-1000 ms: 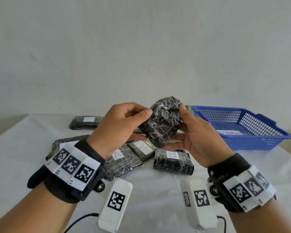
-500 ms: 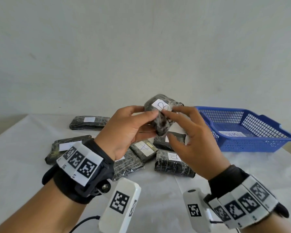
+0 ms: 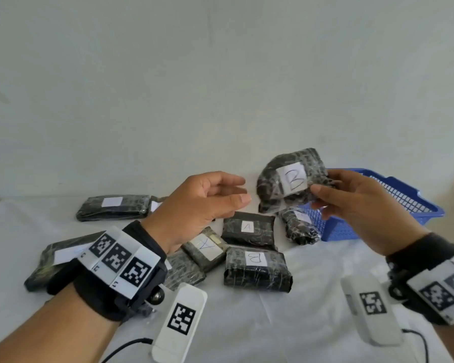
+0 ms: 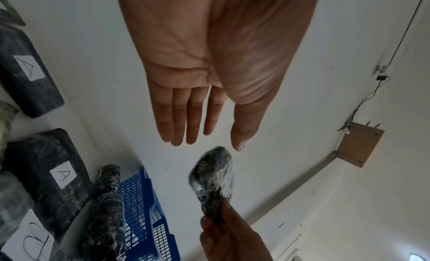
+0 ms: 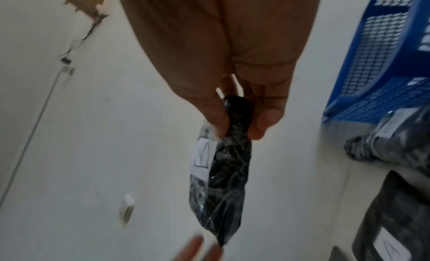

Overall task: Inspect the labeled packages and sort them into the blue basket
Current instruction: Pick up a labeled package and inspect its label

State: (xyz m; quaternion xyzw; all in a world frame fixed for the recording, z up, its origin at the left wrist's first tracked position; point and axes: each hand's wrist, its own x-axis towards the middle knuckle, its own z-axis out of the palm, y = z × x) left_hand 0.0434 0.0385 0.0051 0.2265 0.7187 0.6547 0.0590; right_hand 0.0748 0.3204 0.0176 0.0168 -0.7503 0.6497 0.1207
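Note:
My right hand [image 3: 323, 195] pinches a black plastic-wrapped package labelled B [image 3: 291, 179] and holds it in the air, in front of the left end of the blue basket [image 3: 409, 203]. The right wrist view shows thumb and fingers pinching one end of this package [image 5: 223, 173]. Just left of it, my left hand [image 3: 236, 191] hovers with straight fingers, holding nothing and apart from the package [image 4: 214, 176]. The left wrist view shows this hand [image 4: 200, 132] flat and empty.
Several black packages lie on the white table: one marked A [image 3: 248, 227], another marked B [image 3: 256, 267], one against the basket's front [image 3: 299, 226], one far left at the back [image 3: 113, 206]. The grey wall stands behind the table.
My left hand has let go of the package and drawn back to the left. My right hand has carried the package right and up, with its B label turned towards me.

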